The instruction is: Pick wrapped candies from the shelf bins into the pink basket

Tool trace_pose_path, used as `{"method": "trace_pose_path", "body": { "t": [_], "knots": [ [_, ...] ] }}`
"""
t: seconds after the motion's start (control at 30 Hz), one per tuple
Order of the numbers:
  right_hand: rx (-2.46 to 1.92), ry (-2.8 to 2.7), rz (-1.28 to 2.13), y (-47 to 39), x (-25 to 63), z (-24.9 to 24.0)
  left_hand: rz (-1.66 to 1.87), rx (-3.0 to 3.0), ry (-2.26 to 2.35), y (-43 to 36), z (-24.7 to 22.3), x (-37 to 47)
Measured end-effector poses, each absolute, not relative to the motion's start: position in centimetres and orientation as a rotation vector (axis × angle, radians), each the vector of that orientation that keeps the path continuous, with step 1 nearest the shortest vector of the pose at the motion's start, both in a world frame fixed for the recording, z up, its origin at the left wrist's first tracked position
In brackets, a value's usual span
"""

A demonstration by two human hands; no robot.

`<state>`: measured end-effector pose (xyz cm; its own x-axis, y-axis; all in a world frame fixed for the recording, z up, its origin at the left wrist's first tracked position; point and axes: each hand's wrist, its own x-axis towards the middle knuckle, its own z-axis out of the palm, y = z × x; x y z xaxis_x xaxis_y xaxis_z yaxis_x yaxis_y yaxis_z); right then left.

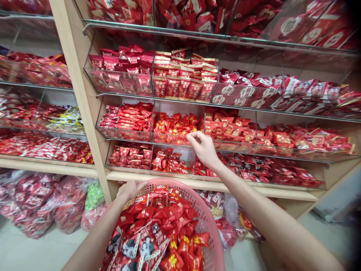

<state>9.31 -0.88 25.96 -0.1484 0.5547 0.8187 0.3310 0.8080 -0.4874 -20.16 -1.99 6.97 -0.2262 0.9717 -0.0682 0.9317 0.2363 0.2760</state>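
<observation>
A pink perforated plastic basket (210, 222) full of red candy packets (175, 218) fills the lower middle of the view. My left hand (129, 192) grips the basket's rim at its upper left. My right hand (202, 147) is at the front of a clear shelf bin, its thumb and fingertips pinched together; whether a small packet is between them cannot be made out. Just behind those fingers lie small red and yellow wrapped candies (177, 123) in the bin. Some packets in the basket have black-and-white printed figures.
Wooden shelves (75, 75) hold rows of clear bins with red packets (184, 84). Another rack stands at left, with some yellow packets (69, 118). Plastic bags of candy (35, 199) sit on the floor below; more bags (225, 214) lie right of the basket.
</observation>
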Motion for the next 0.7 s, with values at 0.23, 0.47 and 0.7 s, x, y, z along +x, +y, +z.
{"method": "trace_pose_path", "body": {
  "t": [0.23,0.47,0.7],
  "knots": [
    [-0.720,-2.025,0.481,-10.9,11.2,20.1,0.246,1.792,2.236,-2.1,7.5,-19.8],
    [-0.837,-1.823,0.640,-13.6,10.6,13.2,0.201,1.800,2.249,-1.7,7.4,-19.7],
    [-0.970,-1.802,0.650,-12.7,11.8,11.0,0.241,1.801,2.244,-2.0,7.5,-19.7]
  ]
}}
